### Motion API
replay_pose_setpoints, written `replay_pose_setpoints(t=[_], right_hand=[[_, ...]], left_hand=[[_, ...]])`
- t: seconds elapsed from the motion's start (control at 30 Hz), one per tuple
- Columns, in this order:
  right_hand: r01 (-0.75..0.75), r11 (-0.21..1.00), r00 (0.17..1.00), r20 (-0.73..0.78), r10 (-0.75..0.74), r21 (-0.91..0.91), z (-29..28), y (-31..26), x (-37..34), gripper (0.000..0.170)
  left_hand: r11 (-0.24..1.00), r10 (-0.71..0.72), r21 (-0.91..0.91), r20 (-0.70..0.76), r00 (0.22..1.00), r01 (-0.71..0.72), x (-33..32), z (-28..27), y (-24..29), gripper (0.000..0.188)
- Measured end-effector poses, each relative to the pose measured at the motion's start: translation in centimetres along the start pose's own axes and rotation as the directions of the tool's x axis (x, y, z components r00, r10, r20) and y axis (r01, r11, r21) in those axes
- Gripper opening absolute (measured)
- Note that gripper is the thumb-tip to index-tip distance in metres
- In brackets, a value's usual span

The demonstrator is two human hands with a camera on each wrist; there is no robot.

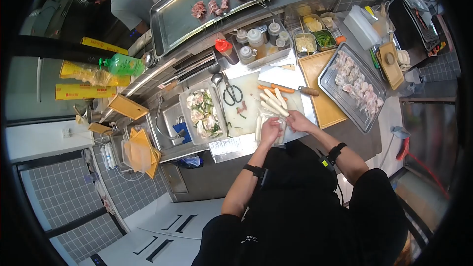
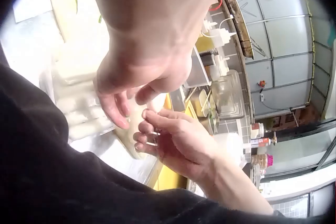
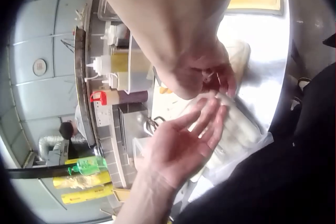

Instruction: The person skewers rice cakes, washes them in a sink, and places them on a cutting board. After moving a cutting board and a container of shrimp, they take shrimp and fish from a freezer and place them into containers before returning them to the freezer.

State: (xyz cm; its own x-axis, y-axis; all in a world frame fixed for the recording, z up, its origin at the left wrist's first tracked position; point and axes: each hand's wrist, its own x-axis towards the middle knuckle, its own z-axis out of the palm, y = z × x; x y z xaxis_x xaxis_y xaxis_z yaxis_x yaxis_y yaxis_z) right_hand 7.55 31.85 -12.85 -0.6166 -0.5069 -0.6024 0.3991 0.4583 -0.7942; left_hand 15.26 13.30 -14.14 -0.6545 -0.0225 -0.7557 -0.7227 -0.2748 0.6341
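Observation:
Over the near edge of the white cutting board, both hands are close together. The left hand has its palm turned up and fingers loosely bent in the right wrist view, where the left hand is beside white sticks in clear plastic. The right hand has bent fingers, thumb near the index finger, seen in the left wrist view as the right hand; whether it pinches plastic cannot be told. Loose white sticks lie just beyond the hands, near carrots.
A cleaver lies behind the sticks, scissors to the left. A tub of meat and greens stands farther left. On the right are a yellow board and a metal tray of skewers. Sauce bottles stand behind.

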Motion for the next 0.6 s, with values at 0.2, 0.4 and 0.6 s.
replay_pose_setpoints(t=[0.2, 0.4, 0.6], right_hand=[[-0.090, 0.956, 0.993, 0.096, 0.066, 0.281, -2.3, -3.9, -4.9, 0.025], [0.135, 0.855, 0.978, 0.074, -0.197, 0.500, -2.3, -8.3, -13.7, 0.015], [0.201, 0.871, 0.947, 0.140, -0.290, 0.448, -2.5, -11.1, -17.6, 0.012]], left_hand=[[0.507, 0.533, 0.862, -0.334, 0.778, 0.022, -0.8, -3.3, 0.4, 0.077], [0.711, 0.381, 0.702, -0.333, 0.862, -0.044, 3.1, -5.1, -2.9, 0.072], [0.502, 0.635, 0.845, -0.218, 0.741, -0.182, 1.2, -4.2, -2.7, 0.057]])
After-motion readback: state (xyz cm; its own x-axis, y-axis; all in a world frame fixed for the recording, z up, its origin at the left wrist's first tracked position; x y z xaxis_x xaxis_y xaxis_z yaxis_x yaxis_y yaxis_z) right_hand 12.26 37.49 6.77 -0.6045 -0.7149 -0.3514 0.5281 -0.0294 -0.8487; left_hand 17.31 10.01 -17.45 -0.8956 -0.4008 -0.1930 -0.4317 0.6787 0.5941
